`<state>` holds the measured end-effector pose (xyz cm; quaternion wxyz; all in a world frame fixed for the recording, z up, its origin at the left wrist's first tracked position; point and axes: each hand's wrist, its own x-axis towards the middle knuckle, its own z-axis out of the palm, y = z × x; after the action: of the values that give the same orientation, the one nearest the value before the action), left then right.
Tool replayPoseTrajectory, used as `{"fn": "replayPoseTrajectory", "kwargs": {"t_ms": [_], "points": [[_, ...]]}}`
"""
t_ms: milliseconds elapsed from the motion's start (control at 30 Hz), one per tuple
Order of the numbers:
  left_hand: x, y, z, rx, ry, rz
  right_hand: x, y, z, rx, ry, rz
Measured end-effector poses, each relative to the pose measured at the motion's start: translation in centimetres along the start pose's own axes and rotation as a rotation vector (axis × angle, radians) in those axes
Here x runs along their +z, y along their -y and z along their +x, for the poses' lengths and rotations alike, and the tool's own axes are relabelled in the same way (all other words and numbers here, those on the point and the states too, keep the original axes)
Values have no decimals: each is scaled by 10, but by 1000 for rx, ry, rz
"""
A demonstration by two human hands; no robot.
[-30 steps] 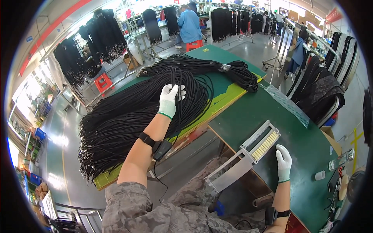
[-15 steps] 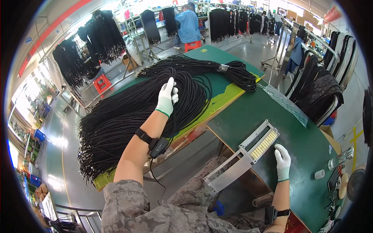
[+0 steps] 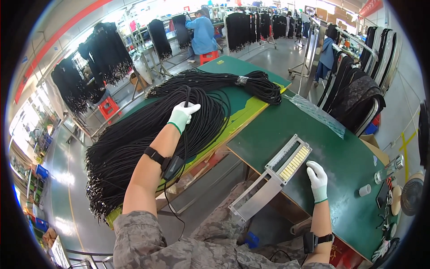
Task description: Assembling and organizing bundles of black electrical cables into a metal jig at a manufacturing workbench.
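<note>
A large heap of black cables (image 3: 134, 143) with metal ends lies across the left table. My left hand (image 3: 181, 117), in a white glove, is closed around a black cable at the looped top of this heap, thumb pointing right. My right hand (image 3: 318, 181), also gloved, is loosely bent over the green table with nothing visible in it. Just left of it sits a metal frame fixture (image 3: 271, 190) with a row of cream-coloured blocks (image 3: 295, 163). Its lower part juts out past the table edge above my lap.
Behind the heap lies a tied cable bundle (image 3: 264, 87). A clear plastic bag (image 3: 318, 115) rests on the right table (image 3: 264, 130). A white cup (image 3: 365, 190), a glass jar (image 3: 389, 169) and a small fan (image 3: 412, 188) are on the right. A person in blue (image 3: 202, 36) sits farther back.
My left hand has turned, its thumb now pointing right instead of up, and its fingers have closed on a cable. The whole view has shifted slightly. My right hand stays beside the fixture.
</note>
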<state>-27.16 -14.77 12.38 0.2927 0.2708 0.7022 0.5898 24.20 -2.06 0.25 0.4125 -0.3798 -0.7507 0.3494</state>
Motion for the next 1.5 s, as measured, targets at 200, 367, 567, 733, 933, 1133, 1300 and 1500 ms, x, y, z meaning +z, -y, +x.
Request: {"fn": "replayPoseTrajectory", "kwargs": {"t_ms": [200,367,567,733,933,1133,1300,1500], "points": [[-2,-4,-2,65,-18,-85,-1,4,2,-17,4,-30],[-3,-8,-1,127,-67,-234,-2,-1,3,-33,-5,-59],[-74,-36,-16,226,366,-1018,1,-2,0,-32,-82,17],[-58,-72,-92,320,105,-512,1,50,24,11,-184,296],[-9,-55,-176,211,150,-112,91,213,53,-85,653,569],[2,-37,-199,480,199,440,215,305,48,365,867,894],[-60,-39,-187,923,-116,672,227,345,59,261,745,1305],[-94,-72,-153,1382,-665,964,193,398,52,-211,857,903]]}}
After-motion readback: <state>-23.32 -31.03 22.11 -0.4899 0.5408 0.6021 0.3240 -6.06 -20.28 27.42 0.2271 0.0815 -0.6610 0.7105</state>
